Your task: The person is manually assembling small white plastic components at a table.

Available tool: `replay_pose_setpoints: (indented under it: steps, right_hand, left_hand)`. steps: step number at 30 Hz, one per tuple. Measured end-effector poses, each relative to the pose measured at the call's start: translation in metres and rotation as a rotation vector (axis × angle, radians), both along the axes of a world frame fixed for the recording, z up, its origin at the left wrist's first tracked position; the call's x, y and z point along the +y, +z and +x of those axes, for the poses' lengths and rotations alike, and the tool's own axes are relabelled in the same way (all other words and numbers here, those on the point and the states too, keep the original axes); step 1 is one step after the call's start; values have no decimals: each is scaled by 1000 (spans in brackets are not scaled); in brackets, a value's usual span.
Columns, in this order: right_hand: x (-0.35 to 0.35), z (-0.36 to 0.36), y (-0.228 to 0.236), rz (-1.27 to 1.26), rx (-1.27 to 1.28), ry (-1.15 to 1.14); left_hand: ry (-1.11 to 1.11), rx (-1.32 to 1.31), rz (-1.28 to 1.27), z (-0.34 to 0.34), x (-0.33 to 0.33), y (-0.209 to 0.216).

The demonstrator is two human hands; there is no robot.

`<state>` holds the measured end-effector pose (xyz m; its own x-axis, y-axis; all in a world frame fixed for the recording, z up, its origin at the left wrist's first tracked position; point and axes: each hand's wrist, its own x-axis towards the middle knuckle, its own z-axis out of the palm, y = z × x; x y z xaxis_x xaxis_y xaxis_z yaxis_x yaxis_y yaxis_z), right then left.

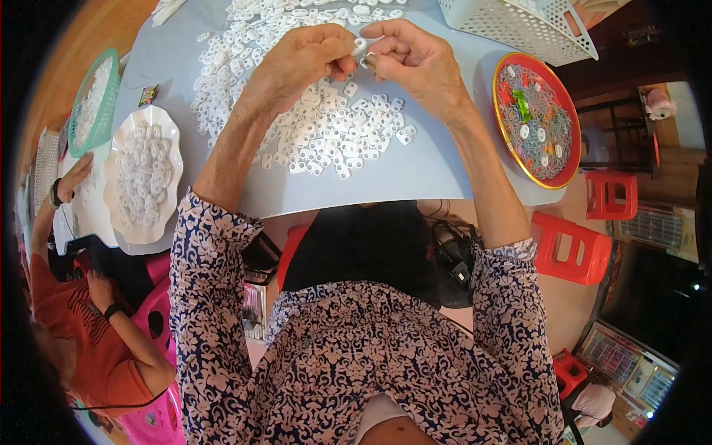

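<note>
Above the pile, my left hand (304,63) pinches a small white oval plastic piece with a hole (360,46) between thumb and fingertips. My right hand (423,70) meets it from the other side. Between its thumb and forefinger is a small brownish metallic part (369,61), too small to name. The two hands nearly touch at the fingertips. Beneath them spreads a heap of small white plastic pieces with holes (322,137), reaching toward the far side of the table.
A red round tray with a gold rim (499,111) holds grey wire-like parts. A white scalloped dish (174,167) of white pieces and a green basket (80,133) stand left. A grey perforated basket (534,33) is far right. Another person (111,356) sits left; red stools (567,248) stand right.
</note>
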<state>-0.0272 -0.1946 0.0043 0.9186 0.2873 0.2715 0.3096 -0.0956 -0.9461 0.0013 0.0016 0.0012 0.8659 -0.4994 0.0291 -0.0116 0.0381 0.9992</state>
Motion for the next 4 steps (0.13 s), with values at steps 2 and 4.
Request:
replay_pose_setpoints:
  steps: [2, 4]
  right_hand:
    - [0, 1, -1, 0, 10, 0]
    - [1, 1, -1, -2, 27, 3]
  left_hand:
    - [-2, -51, 27, 1, 1, 0]
    - [-34, -194, 117, 3, 4, 2]
